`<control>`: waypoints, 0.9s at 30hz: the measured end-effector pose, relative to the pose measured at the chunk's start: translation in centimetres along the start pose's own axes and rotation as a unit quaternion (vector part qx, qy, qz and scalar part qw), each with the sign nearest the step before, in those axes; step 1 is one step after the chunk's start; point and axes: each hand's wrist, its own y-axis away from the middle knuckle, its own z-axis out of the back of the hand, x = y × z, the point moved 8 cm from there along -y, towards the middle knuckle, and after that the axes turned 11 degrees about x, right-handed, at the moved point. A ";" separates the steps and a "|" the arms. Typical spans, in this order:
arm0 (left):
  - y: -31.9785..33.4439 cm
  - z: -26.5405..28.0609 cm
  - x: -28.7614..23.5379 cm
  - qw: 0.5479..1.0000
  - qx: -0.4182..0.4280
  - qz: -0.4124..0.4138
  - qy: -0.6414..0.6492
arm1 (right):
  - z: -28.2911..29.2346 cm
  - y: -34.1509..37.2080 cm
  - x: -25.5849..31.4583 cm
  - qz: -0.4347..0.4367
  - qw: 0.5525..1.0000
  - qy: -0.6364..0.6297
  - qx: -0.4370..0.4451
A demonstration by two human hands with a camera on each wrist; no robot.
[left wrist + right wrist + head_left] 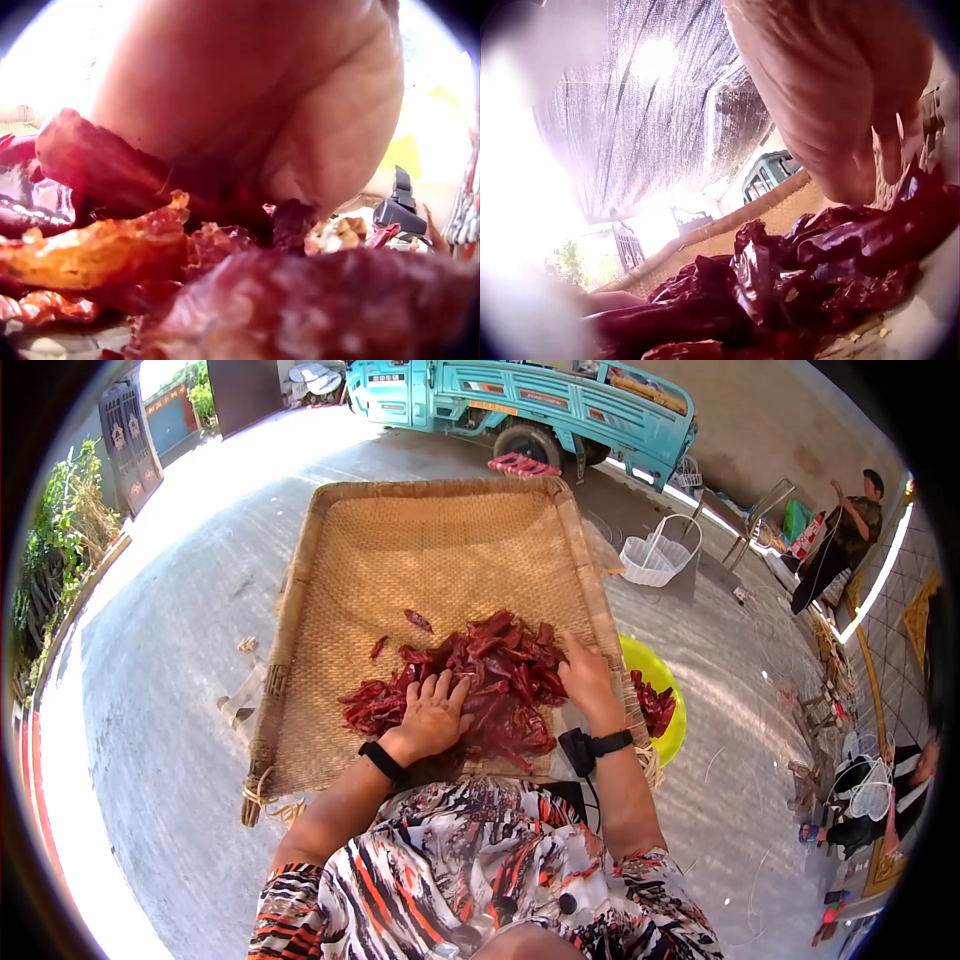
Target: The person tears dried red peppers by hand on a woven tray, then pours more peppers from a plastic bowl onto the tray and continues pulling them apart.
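Note:
A heap of dried red chili peppers (490, 680) lies on a shallow woven bamboo tray (450, 540). On the heap's near left side rests my left hand (435, 715), palm down with fingers spread. Its palm (255, 97) bears on wrinkled peppers (90, 251) in the left wrist view. At the heap's right edge, beside the tray's rim, is my right hand (588, 675), its fingers stretched forward. In the right wrist view the right hand (840, 97) reaches down behind glossy peppers (870, 240), which hide its fingertips in part. Two loose peppers lie farther up the tray.
A yellow-green basin (672, 690) holding more chilies stands below the tray's right side. Beyond it is a white plastic basket (655, 560). A turquoise cargo tricycle (540, 400) is parked at the back. Another person (845, 540) sits at the far right.

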 end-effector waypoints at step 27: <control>0.6 0.5 -0.1 1.000 -0.009 0.002 0.011 | 11.1 8.7 -7.9 -0.134 0.944 -0.093 -0.287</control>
